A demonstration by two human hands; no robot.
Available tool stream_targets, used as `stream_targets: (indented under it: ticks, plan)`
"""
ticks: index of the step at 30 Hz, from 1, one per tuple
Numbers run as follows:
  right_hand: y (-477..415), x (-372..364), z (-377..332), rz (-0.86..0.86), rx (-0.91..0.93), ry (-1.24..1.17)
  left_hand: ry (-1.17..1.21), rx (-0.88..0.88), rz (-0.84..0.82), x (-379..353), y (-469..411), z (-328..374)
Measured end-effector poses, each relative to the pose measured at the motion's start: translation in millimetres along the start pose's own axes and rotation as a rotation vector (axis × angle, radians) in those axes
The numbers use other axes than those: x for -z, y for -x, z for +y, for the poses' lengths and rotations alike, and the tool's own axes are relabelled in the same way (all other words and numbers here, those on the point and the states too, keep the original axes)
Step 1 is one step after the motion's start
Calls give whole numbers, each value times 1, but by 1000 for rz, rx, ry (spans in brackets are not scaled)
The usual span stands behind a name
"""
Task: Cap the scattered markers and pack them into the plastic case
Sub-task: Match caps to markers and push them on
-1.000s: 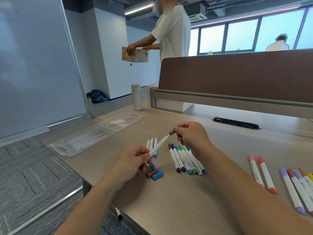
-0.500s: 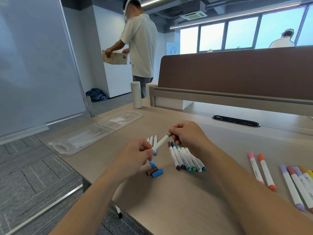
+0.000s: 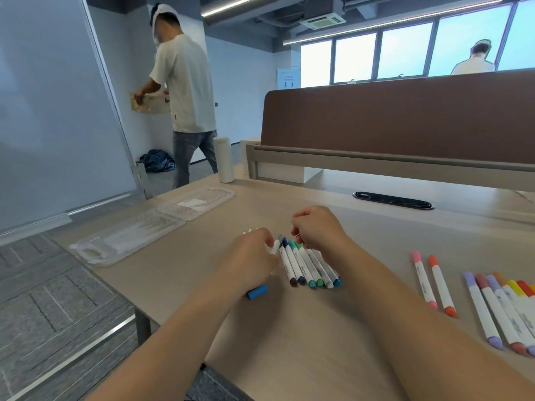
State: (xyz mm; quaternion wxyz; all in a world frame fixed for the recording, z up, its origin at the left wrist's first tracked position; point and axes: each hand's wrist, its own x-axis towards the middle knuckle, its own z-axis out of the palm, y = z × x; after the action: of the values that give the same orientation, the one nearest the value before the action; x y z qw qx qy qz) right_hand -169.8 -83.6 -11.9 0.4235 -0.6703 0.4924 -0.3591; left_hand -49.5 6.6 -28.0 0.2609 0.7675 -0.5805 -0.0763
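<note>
Left hand [image 3: 254, 257] pinches white marker [image 3: 275, 246]; right hand [image 3: 317, 230] curled at its tip, hold unclear. Loose blue cap [image 3: 257, 292], 7 o'clock. Plastic case [image 3: 130, 241], 10 o'clock, unfilled.

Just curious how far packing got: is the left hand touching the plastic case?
Apart. The head view shows bare table between the left hand and the case.

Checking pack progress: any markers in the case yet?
No, the open case shows no markers inside; the markers lie in rows on the desk.
</note>
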Motion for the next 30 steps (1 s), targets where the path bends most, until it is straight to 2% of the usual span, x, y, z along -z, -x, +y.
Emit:
stream_targets:
  ticks: [5,9,14,18,22,30]
  plan:
    - [-2,-2,0,-17,18,28,-165,-20,-16,-4,-3,9]
    - [1,-4,0,-51,11,34,-197,-12,-18,-4,-4,6]
    - [3,-4,-1,-61,25,39,-159,19,57,-3,-3,7]
    - [4,-4,-1,-53,38,44,-213,1,0,-5,-2,9]
    - [6,-4,-1,-59,46,65,-182,-41,13,-5,-4,9]
    - [8,-16,0,-131,64,219,-24,79,34,25,-8,-29]
